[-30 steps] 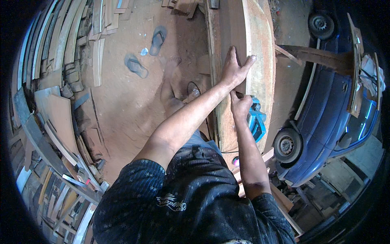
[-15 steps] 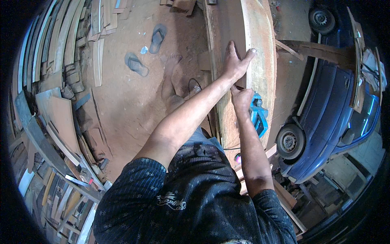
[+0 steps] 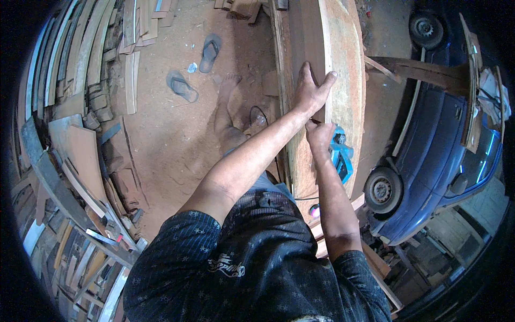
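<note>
While your left hand (image 3: 307, 91) lies spread flat on the big wooden slab (image 3: 343, 80), its fingers (image 3: 327, 80) are fully open and grip nothing; they press on the face of the wood near its edge, which looks like a way of steadying the board or feeling its surface. Your right hand (image 3: 319, 135) sits just below it, curled closed, and a thin dark tip shows at its top, so you seem to pinch something slim like a pencil, though it is too small to name for sure. That hand also rests on the slab, close to your left wrist.

You have the slab right in front of you, raised off the sawdust floor (image 3: 161, 134) and standing to the right of your bare feet (image 3: 228, 107). Its long axis runs away from you, from near your waist toward the top of the view, with one rounded, rough edge on the right side. A blue power tool (image 3: 341, 158) lies on the slab just beside your right hand, within easy reach. Two sandals (image 3: 193, 70) lie on the floor well to the left, stacked timber (image 3: 80, 80) lines the left wall, and a dark blue car (image 3: 429, 150) is parked to the right.
</note>
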Available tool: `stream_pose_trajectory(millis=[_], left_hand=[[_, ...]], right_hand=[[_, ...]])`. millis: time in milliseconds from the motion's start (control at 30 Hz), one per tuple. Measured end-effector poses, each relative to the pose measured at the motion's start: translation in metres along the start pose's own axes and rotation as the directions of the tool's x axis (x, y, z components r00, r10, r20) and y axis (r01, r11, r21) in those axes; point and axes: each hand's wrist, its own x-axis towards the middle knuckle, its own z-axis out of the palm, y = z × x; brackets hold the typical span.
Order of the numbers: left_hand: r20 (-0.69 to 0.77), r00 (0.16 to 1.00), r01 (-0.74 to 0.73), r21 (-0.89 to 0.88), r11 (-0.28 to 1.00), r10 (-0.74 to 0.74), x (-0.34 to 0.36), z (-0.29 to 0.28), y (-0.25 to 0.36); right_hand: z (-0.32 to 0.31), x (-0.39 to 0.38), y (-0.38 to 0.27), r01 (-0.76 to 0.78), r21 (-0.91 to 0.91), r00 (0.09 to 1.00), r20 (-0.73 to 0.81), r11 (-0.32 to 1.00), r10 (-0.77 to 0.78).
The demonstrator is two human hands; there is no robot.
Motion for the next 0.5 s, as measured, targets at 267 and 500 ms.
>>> stream_pose_trajectory(millis=[267,500], left_hand=[[-0.033,0.999,-0.015,0.088,0.996,0.018,0.006,-0.001,0.009],[0.009,1.0,-0.016,0.137,0.99,0.015,0.001,-0.003,0.009]], right_hand=[[0.003,0.009,0.0,-0.009,0.058,1.0,-0.014,0.998,0.01],[0.006,0.0,0.01,-0.135,0.034,0.991,0.003,0.99,0.135]])
